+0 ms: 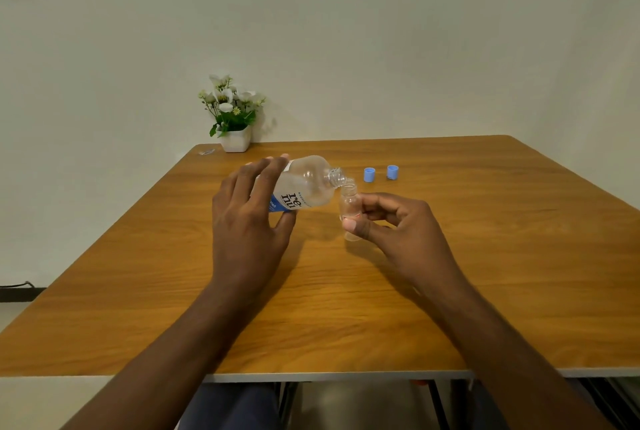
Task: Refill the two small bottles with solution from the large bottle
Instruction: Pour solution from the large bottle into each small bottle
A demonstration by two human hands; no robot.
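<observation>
Nearest you, your right hand (391,225) pinches a small bottle (349,204) between thumb and fingers, holding it upright just above the table (485,256). Your left hand (249,218) wraps the large bottle (304,187), tipped nearly flat, its open neck just over the small bottle's mouth. Keep the two mouths aligned and raise the base slowly, so the stream stays thin; steady the small bottle. I cannot tell if liquid is flowing. The label reads "re" over "nu", likely renu. Beyond, two blue caps (369,174) sit apart; only one small bottle shows.
</observation>
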